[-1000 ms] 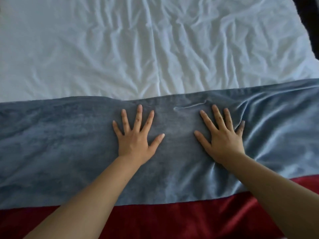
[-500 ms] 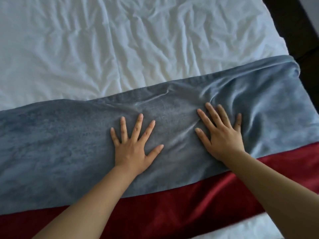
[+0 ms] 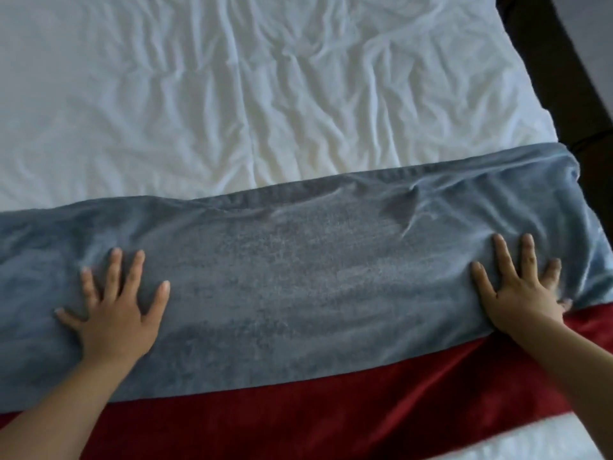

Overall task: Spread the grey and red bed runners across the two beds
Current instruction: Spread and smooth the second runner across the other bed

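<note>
Pressing both hands flat, fingers spread: left hand at 8 o'clock, right hand at 3 o'clock on grey runner. I judge outward pressure may drag it off the red runner.

Both hands flat, palms down, fingers splayed, set well apart.

The left hand lies flat with all five fingers spread wide, thumb angled out to the side nearer the other hand, little finger splayed the opposite way; its bare forearm runs back from the wrist toward the lower left corner. The right hand also presses palm down, index, middle and ring fingers pointing forward, thumb stretched toward the left hand; its little finger is curled low at the outer side and only partly visible. Its bare forearm slants back to the lower right edge. Neither hand closes on anything; both wrists sit low, nearly level with the knuckles.
</note>
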